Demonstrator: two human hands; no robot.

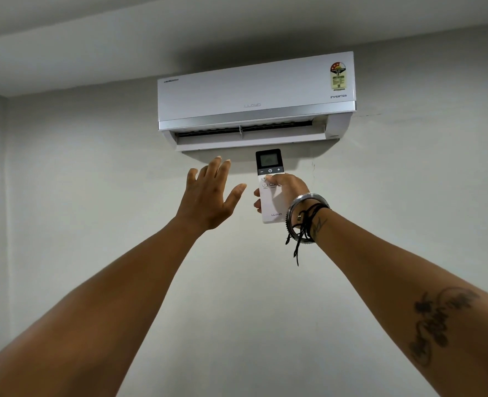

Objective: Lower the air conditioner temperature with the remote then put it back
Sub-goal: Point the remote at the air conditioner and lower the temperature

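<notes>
A white wall-mounted air conditioner [255, 93] hangs high on the wall, its lower flap tilted open. Just below it I hold a slim white remote [270, 196] upright in my right hand [287, 190], screen end up and pointing at the unit. My thumb rests on the buttons under the dark band with the minus, power and plus keys. The small screen is lit, its digits too blurred to read. My left hand [212, 196] is raised beside the remote, a little to its left, fingers spread, holding nothing and not touching it.
Bare grey-white wall [94, 196] surrounds the unit, with the ceiling edge above. A metal bangle and black threads [303, 219] circle my right wrist. No holder or shelf for the remote is in view.
</notes>
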